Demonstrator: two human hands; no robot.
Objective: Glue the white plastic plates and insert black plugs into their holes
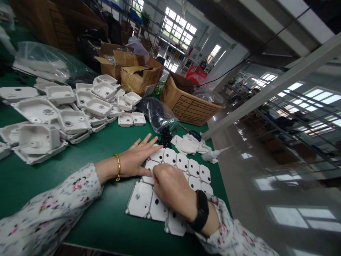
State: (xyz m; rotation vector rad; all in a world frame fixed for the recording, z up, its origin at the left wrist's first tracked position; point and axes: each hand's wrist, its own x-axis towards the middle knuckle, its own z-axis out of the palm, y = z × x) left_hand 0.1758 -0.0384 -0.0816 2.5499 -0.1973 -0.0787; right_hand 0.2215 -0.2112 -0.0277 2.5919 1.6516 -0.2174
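White plastic box covers (pixel 140 200) lie face down in close rows on the green table, most with a dark round spot. My left hand (pixel 137 156) rests with spread fingers along the left edge of the rows, its thumb and fingertips touching the covers. Over the middle of the rows, my right hand (pixel 173 186) is closed and pressed down; its fingertips and whatever they hold are hidden behind the knuckles. Just beyond my left fingertips sits a heap of small black plugs or caps (pixel 166 137).
Stacked white plastic housings (pixel 74 121) fill the left of the table (pixel 106 217). Behind them stand cardboard boxes (pixel 191 106) and a transparent bag (pixel 157 113) of black parts. Dark-handled scissors (pixel 195 135) and a white cloth (pixel 189 144) lie near the right edge.
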